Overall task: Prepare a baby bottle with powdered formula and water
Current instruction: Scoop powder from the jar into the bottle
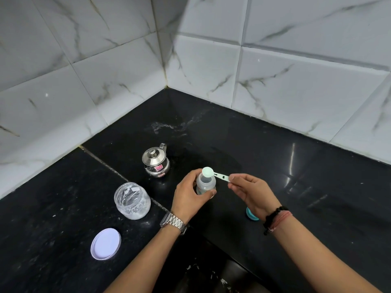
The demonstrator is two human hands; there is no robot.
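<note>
Steel kettle [156, 162], one jar [132, 200], left hand [189, 196] gripping one bottle [205, 183], right hand [251, 192] pinching one scoop [213, 174]

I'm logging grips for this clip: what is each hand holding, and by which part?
The left hand grips the baby bottle around its body. The right hand pinches the green scoop by its handle's end.
</note>
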